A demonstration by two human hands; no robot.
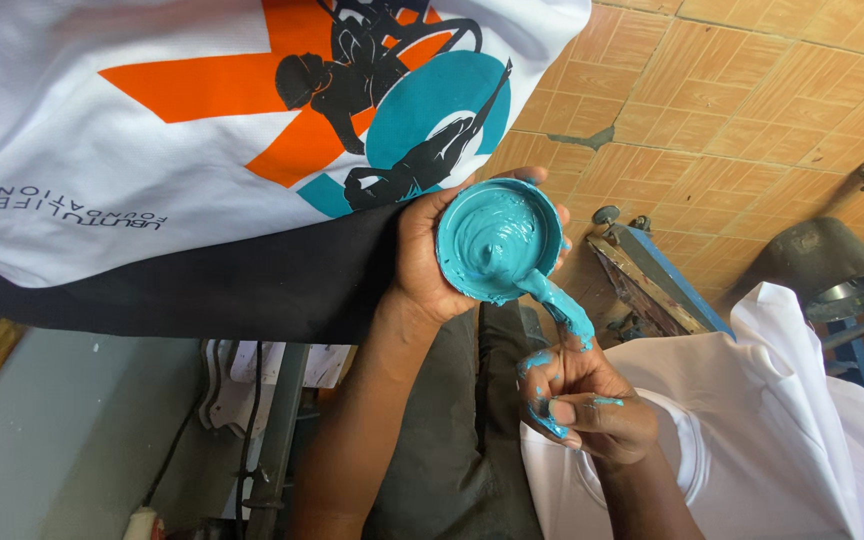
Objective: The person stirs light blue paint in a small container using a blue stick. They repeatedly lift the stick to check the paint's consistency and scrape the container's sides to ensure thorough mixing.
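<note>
Left hand is cupping a round tub of thick teal ink by the printed white shirt's edge; right hand, pinching a teal-coated stick, is risking drips staining it.

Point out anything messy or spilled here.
Teal paint smears the right hand, coating its fingers. A thick strand runs from the paint tub, held by the left hand, over its rim to those fingers. Nothing reaches the floor.
</note>
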